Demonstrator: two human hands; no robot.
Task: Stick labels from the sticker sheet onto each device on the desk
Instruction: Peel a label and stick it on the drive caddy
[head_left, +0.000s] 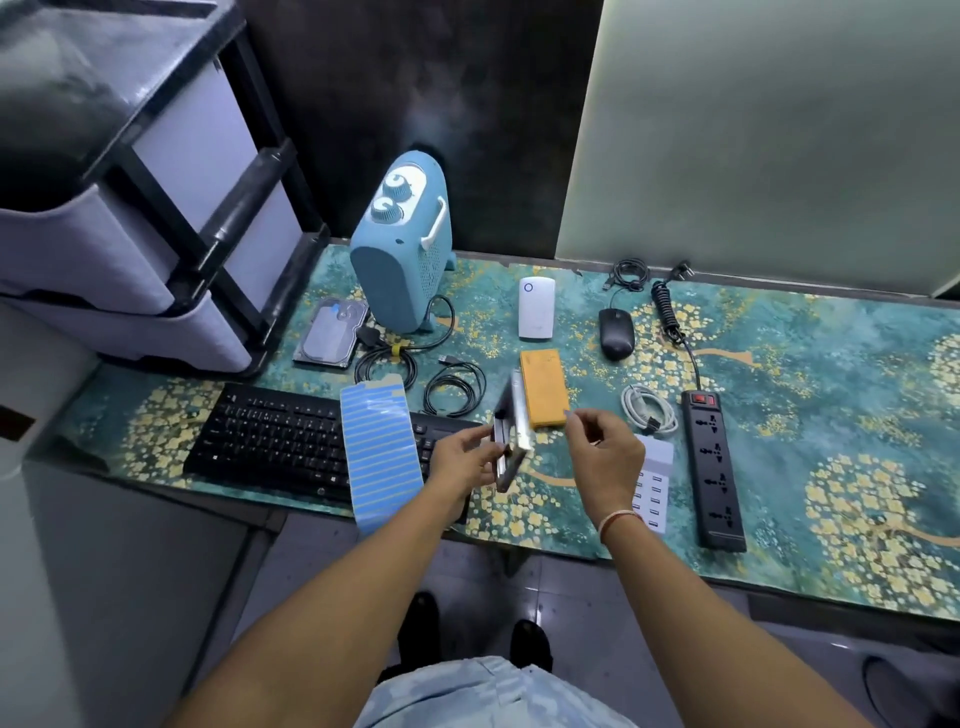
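Observation:
My left hand (462, 460) holds a slim silver device (511, 431) tilted on edge above the desk's front. My right hand (605, 449) pinches a small label (568, 413) between thumb and forefinger, just right of that device. The blue striped sticker sheet (379, 452) lies over the black keyboard (270, 436). Behind my hands rest a yellow power bank (543, 387), a white plug-in unit (536, 309), a black mouse (616, 332), a blue heater (402, 244) and a hard drive (330, 335). A black power strip (711, 467) lies to the right.
A white multi-port charger (655, 488) sits partly hidden under my right wrist. Coiled cables (454, 387) and a white cable (649, 408) lie among the devices. A grey drawer unit (156, 218) stands at the left. The desk mat (857, 415) stretches right.

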